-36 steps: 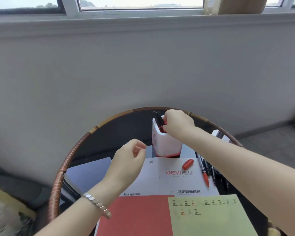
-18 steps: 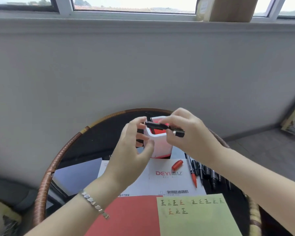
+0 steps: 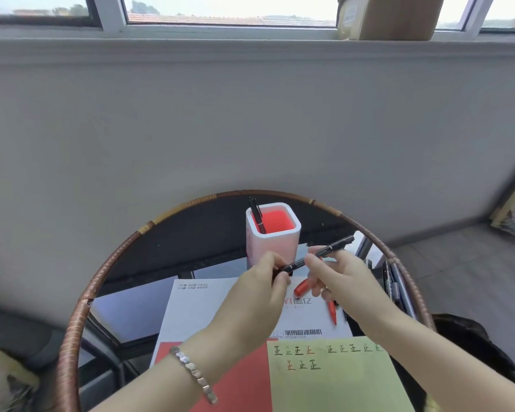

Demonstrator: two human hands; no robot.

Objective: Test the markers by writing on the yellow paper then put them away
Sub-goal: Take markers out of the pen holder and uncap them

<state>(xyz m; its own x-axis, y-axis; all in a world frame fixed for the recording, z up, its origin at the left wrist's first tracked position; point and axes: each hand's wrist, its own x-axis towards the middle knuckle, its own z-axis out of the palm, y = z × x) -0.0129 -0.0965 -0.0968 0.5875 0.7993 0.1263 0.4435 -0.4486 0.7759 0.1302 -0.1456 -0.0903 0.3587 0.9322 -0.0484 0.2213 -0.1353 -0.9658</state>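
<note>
Black marker [image 3: 315, 257] pinched between my left hand [image 3: 257, 295] and right hand [image 3: 344, 282]. Risk: cap jerks free, tip smears the yellow paper [image 3: 336, 379].

Marker [image 3: 324, 253], seemingly capped, in right hand [image 3: 347, 282]

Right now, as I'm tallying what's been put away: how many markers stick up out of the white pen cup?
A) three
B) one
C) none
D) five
B: one black marker leans in the left corner of the pen cup; a second marker is out of it, pinched between the left hand and right hand.
</note>
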